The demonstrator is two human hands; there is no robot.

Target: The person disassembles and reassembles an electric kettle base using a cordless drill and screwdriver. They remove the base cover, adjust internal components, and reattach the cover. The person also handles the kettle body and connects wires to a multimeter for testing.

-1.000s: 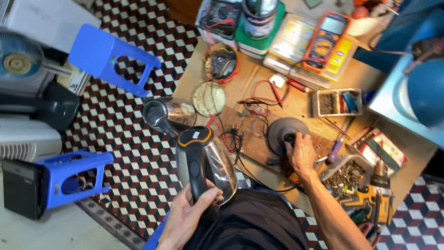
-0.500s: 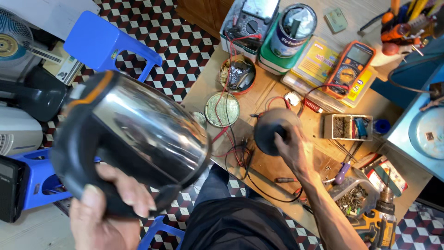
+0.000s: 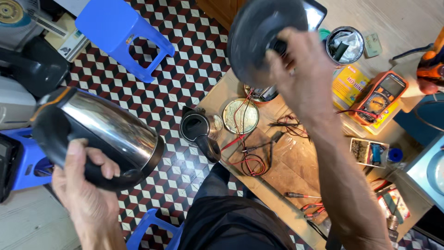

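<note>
My left hand grips the black handle of a stainless steel electric kettle, held on its side at the left above the tiled floor. My right hand holds a round black kettle base raised high over the wooden workbench. A second, smaller steel kettle with a black handle stands on the floor by the bench's edge.
On the bench lie a round metal disc, red and black wires, an orange multimeter, a tin, a small parts box and screwdrivers. Blue plastic stools stand on the checkered floor.
My right hand has lifted the black base off the bench and raised it toward the camera. The left hand has swung the kettle down and left.
</note>
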